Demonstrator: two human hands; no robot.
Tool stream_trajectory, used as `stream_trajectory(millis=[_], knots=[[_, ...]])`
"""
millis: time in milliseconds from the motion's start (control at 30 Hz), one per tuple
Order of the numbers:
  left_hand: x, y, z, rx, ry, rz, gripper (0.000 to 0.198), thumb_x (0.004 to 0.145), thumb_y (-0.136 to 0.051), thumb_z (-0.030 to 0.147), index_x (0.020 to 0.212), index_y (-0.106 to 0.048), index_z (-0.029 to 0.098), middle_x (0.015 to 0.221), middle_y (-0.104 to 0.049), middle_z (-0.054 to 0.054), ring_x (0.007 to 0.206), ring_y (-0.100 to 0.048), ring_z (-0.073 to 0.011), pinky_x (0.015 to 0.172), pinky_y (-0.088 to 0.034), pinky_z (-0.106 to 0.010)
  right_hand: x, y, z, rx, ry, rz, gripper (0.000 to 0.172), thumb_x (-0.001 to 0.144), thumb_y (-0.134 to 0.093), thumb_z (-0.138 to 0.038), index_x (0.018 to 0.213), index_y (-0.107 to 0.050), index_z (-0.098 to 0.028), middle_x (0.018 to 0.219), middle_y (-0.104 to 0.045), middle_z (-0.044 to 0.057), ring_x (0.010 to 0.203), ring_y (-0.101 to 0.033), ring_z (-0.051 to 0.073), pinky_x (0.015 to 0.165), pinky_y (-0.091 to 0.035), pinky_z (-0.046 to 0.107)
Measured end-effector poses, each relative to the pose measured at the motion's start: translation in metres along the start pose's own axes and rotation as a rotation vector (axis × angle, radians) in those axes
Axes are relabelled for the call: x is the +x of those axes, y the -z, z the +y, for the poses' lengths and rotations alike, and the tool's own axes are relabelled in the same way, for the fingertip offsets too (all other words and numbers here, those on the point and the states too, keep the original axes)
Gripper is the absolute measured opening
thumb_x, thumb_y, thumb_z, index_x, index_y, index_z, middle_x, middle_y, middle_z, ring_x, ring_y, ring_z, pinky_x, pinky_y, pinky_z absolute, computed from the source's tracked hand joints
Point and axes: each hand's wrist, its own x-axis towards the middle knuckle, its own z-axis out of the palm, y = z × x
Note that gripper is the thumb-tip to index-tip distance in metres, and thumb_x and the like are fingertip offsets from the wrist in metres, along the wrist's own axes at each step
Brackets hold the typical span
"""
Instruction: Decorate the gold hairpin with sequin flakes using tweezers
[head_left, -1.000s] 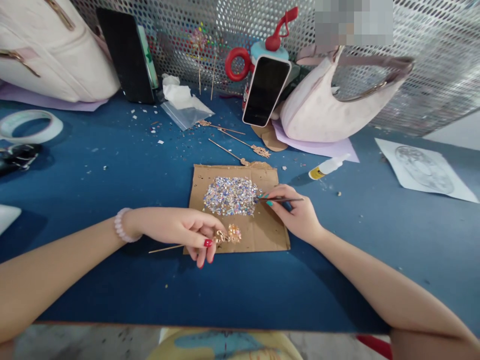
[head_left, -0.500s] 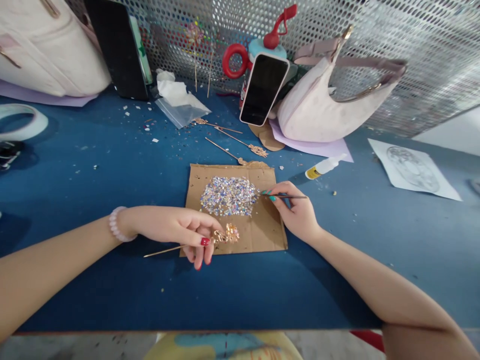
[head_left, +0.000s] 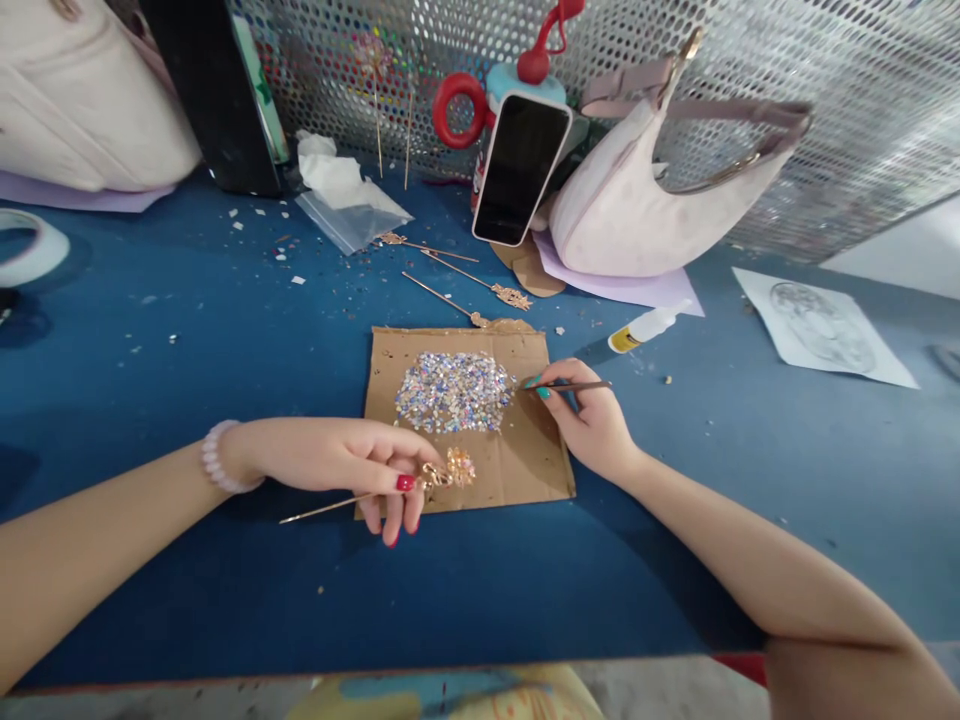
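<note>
My left hand (head_left: 360, 465) is closed around a gold hair stick (head_left: 322, 510), its thumb pressing near the ornament. The ornament, a gold flower with pinkish stones, hangs over the front of a cardboard sheet (head_left: 517, 475), while the plain pin end points left past my fingers. Pinched in my right hand (head_left: 589, 410) is a thin dark pointed tool (head_left: 574, 386), whose kind I cannot make out. Its tip is at the right edge of a heap of small glittering rhinestones (head_left: 454, 392) spread on the cardboard.
Behind the cardboard lie several gold hair sticks (head_left: 511, 296) and a plastic bag (head_left: 352, 220) with white tissue. A glue bottle (head_left: 641, 328) lies to the right, near a printed sheet (head_left: 821, 325). A phone (head_left: 523, 170) leans on a cup, beside a pale handbag (head_left: 630, 220). White tape (head_left: 52, 250) is at left.
The view has shifted slightly, so the scene sits a little further left. Both hands keep their grips, and the tool tip stays at the right edge of the rhinestones.
</note>
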Motion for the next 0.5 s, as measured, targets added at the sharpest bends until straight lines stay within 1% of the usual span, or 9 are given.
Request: stream_trajectory(millis=[100, 300, 400, 500], knots=[[-0.0006, 0.0009, -0.0023, -0.013, -0.020, -0.014, 0.060, 0.107, -0.068, 0.063, 0.149, -0.052, 0.022, 0.116, -0.078, -0.006, 0.093, -0.080, -0.0139, 0.083, -0.064, -0.021, 0.0003, 0.0005, -0.0003, -0.005, 0.009, -0.020, 0.018, 0.098, -0.059, -0.011, 0.104, -0.066, -0.026, 0.097, -0.074, 0.004, 0.090, -0.073, 0.021, 0.080, -0.059, 0.036], [-0.0021, 0.0023, -0.0061, -0.008, -0.057, -0.034, 0.041, 0.116, -0.058, 0.042, 0.151, -0.052, 0.021, 0.118, -0.077, -0.008, 0.096, -0.081, -0.0152, 0.084, -0.065, -0.022, 0.0007, 0.0017, -0.0023, 0.017, 0.027, -0.028, 0.018, 0.099, -0.061, -0.011, 0.104, -0.068, -0.027, 0.097, -0.075, 0.003, 0.091, -0.074, 0.021, 0.078, -0.059, 0.035], [-0.0026, 0.0024, -0.0069, -0.014, -0.057, -0.031, 0.038, 0.116, -0.056, 0.036, 0.151, -0.052, 0.021, 0.118, -0.078, -0.009, 0.095, -0.081, -0.0161, 0.084, -0.065, -0.023, 0.0006, 0.0023, -0.0034, 0.021, 0.026, -0.041, 0.018, 0.099, -0.061, -0.011, 0.104, -0.068, -0.027, 0.097, -0.076, 0.003, 0.090, -0.074, 0.021, 0.078, -0.059, 0.035], [-0.0022, 0.0019, -0.0061, -0.018, -0.045, -0.023, 0.036, 0.116, -0.056, 0.034, 0.150, -0.053, 0.022, 0.118, -0.078, -0.008, 0.095, -0.081, -0.0159, 0.084, -0.065, -0.022, 0.0004, 0.0030, -0.0039, 0.016, 0.026, -0.049, 0.019, 0.099, -0.061, -0.011, 0.105, -0.068, -0.027, 0.098, -0.075, 0.003, 0.090, -0.074, 0.021, 0.079, -0.060, 0.035]])
